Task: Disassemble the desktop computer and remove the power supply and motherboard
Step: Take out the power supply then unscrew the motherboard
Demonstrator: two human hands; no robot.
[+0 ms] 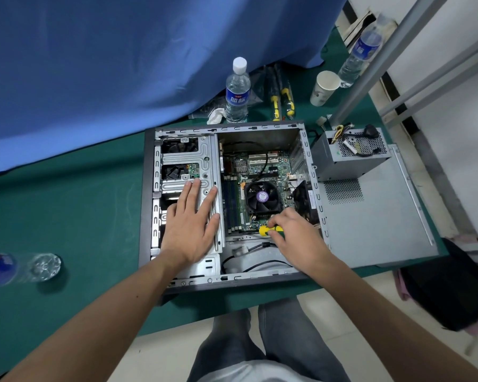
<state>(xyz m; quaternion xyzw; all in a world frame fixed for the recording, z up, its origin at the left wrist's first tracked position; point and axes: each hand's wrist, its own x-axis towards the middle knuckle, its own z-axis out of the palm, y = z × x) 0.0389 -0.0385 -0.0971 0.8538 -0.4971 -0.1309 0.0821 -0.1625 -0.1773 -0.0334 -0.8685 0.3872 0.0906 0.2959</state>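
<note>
Perhaps touching motherboard (255, 175) edge, right hand (295, 232) grips screwdriver (269, 231).

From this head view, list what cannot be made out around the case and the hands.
- Screwdriver tip and its screw: hidden under the right hand.
- Drive cage near part: covered by the flat left hand.
- Bottle at the left edge: blurred, cut off.
- Motherboard markings: too small.
</note>
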